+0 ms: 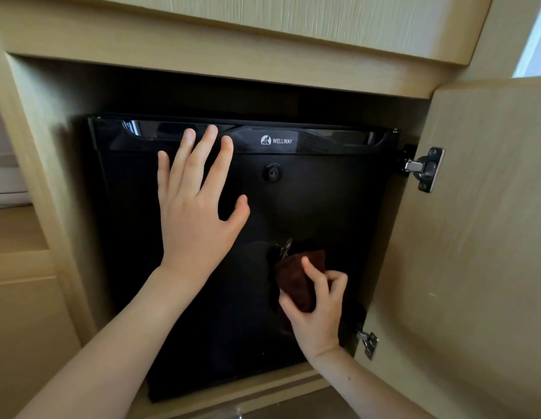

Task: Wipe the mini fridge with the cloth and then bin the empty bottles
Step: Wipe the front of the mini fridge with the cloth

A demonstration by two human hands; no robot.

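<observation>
Both hands meet the Wellway mini fridge [323, 207] in the open cabinet [293, 66]. Your left hand [196, 219] lies flat, fingers spread; your right hand [319, 309] grips the brown cloth [294, 282] low on its door.

Pale wood-grain cabinet [263, 71] all round, dark in its niche. Above, a thick top board [263, 16] of the same wood. At right, door [480, 237] swung open, with 2 metal hinges on its inner edge: upper hinge [426, 169], lower hinge [367, 343]. At top right, a strip of window [535, 46], bright with daylight. At left, a shelf [12, 228] bearing something white [6, 182], cut by the frame; below it, a closed panel [21, 343].
</observation>
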